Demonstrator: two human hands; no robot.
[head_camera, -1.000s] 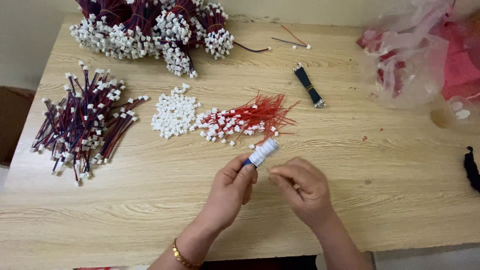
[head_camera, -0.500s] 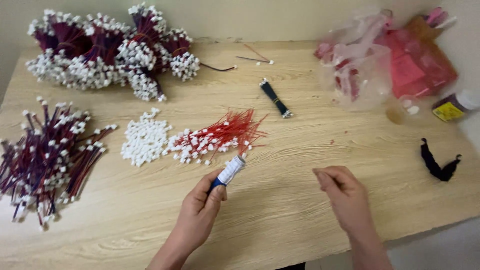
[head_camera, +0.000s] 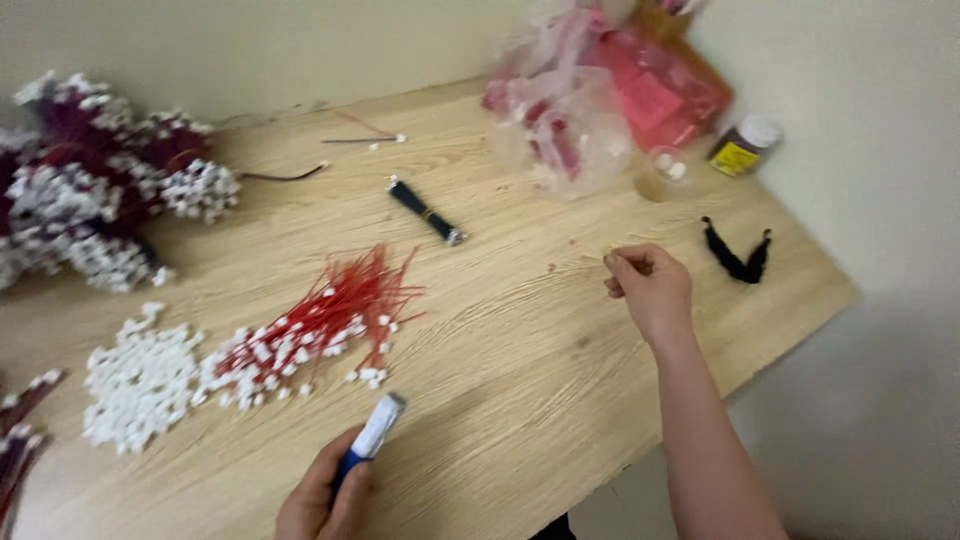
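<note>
My left hand (head_camera: 325, 495) is at the bottom edge of the head view and grips a small blue-and-white tube-shaped tool (head_camera: 370, 440), tip pointing up and right. My right hand (head_camera: 648, 283) is stretched out over the right part of the wooden table (head_camera: 520, 340), fingers curled with thumb and forefinger pinched together; whether something tiny sits between them cannot be told. A bundle of red wires with white plugs (head_camera: 315, 325) lies just above the left hand, beside a heap of loose white plugs (head_camera: 140, 380).
A large pile of dark red wires with white plugs (head_camera: 100, 200) fills the far left. A black rolled band (head_camera: 428, 212), a black cord (head_camera: 738, 258), clear bags with pink contents (head_camera: 590, 100), a small cup (head_camera: 662, 172) and a brown jar (head_camera: 745, 145) lie at the back right. The table edge (head_camera: 800, 310) is near.
The view has swung right. My right hand has moved away from the left, out to the right and farther up the table. The left hand still holds the tool.
</note>
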